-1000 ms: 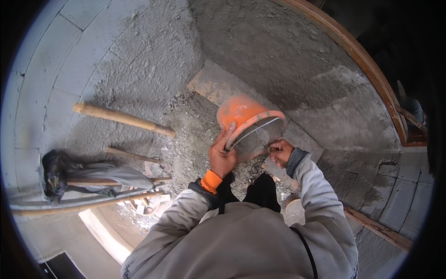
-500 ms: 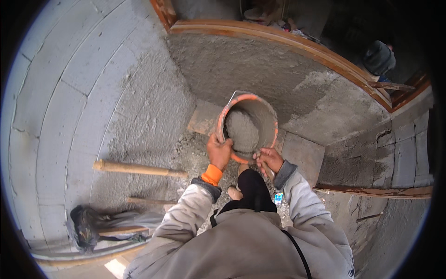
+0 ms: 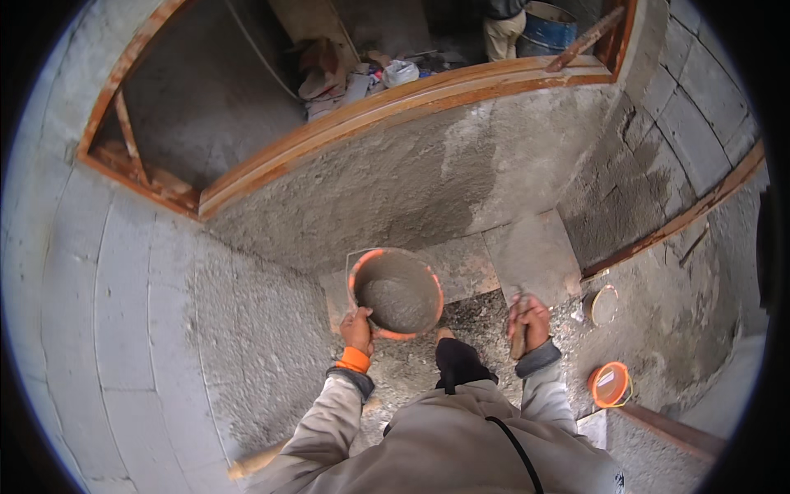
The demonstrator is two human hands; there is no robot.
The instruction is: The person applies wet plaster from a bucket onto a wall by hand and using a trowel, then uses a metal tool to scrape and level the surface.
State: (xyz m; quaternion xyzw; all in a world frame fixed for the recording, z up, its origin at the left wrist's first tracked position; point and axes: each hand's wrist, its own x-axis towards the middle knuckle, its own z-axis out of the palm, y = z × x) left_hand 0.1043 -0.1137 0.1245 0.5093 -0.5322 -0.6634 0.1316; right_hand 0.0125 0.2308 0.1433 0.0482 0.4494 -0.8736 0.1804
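My left hand (image 3: 357, 331), with an orange cuff at the wrist, grips the near-left rim of a bucket (image 3: 422, 268). The bucket has an orange rim and mortar-smeared inner walls. Wet grey mortar (image 3: 393, 305) lies inside it. To the right, apart from the bucket, my right hand (image 3: 532, 319) is closed round the wooden handle of a trowel (image 3: 518, 341). Its blade is hard to make out against the grey board (image 3: 539, 251) beyond. Rough grey plaster covers the low wall (image 3: 387, 193) ahead.
An orange wooden window frame (image 3: 395, 99) tops the low wall; a person (image 3: 502, 33) and a blue drum (image 3: 547, 31) are behind it. At right are a small orange bucket (image 3: 609, 384), a round container (image 3: 604, 305) and a wooden beam (image 3: 671, 430). Block wall (image 3: 123, 313) rises at left.
My view has swung to the right, bringing the small orange bucket into sight. My right hand with the trowel has moved away from the mortar bucket; my left stays on its rim.
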